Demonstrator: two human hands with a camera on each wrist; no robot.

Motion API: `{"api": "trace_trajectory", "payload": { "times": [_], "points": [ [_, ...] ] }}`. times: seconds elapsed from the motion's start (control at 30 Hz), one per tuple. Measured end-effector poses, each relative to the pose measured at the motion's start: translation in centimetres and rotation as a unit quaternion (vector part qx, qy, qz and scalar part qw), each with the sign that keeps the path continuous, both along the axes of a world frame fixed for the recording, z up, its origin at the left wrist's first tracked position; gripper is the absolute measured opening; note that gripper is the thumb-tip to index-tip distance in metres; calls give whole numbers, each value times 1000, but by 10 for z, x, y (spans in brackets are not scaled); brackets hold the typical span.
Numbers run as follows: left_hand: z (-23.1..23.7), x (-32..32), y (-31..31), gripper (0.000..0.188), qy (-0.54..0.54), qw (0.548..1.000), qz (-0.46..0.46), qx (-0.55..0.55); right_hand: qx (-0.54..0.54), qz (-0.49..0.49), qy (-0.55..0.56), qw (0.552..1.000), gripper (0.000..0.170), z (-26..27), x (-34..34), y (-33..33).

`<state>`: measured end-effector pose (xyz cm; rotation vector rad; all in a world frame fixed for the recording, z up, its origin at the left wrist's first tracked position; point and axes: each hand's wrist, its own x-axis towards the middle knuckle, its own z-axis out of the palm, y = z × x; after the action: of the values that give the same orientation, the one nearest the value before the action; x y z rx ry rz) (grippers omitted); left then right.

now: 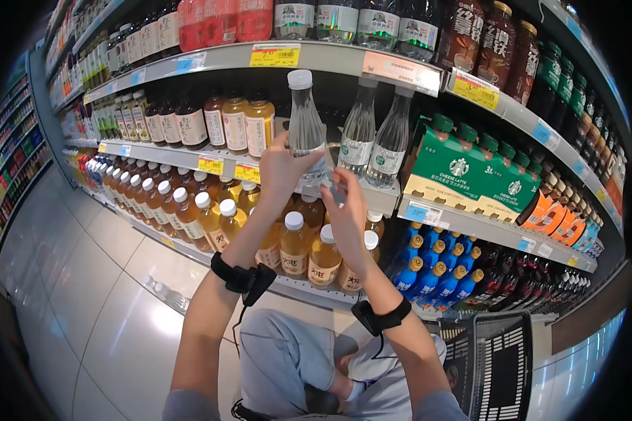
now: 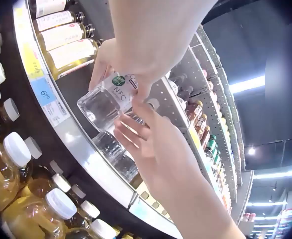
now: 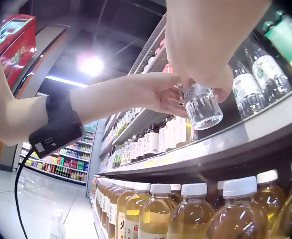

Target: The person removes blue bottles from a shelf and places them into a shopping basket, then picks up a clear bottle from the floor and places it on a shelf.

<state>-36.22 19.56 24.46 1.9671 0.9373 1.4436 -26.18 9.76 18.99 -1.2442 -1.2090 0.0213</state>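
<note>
Upright in front of the shelf is a clear bottle with a white cap and a pale label. My left hand grips its lower half, thumb across the label. Green "NFC" lettering shows on the label in the left wrist view. My right hand is beside the bottle's base, its fingers loosely bent and fingertips right at the bottle's lower edge. Just behind, two similar clear bottles stand on the middle shelf. The right wrist view shows the bottle's ridged base below the hands.
Amber drink bottles with white caps fill the lower shelf under my hands. Green Starbucks cartons stand to the right. A black basket sits on the floor at right; clear bottles lie on the tiles at left.
</note>
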Motion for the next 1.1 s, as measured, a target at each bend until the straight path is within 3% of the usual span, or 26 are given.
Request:
{"api": "trace_trajectory", "payload": {
  "times": [0.17,0.3,0.33,0.47,0.57,0.67,0.77,0.87,1.1],
  "points": [
    [2,14,15,47,10,1000,-13,14,-42,2,53,998,33,-6,22,6],
    [6,25,23,49,32,999,-15,-11,31,17,-88,995,34,1,22,23],
    [9,27,23,51,53,998,1,-19,65,-22,-139,988,38,-3,22,35],
    [-2,39,31,57,59,996,64,-12,43,-66,-120,990,43,-9,9,46],
    [-16,39,33,57,37,999,23,17,29,-78,-115,990,45,-16,0,47],
    [-30,34,33,52,-10,998,-57,-31,25,-59,-109,992,47,-28,-1,48],
    [-50,38,40,52,-84,994,-73,6,-1,-43,-110,993,50,-32,-1,45],
    [-49,37,45,58,-44,996,-81,-16,0,-47,-123,991,52,-33,1,45],
    [-62,52,60,63,-78,993,-89,-15,35,-58,-138,988,59,-42,2,52]
  ]
}}
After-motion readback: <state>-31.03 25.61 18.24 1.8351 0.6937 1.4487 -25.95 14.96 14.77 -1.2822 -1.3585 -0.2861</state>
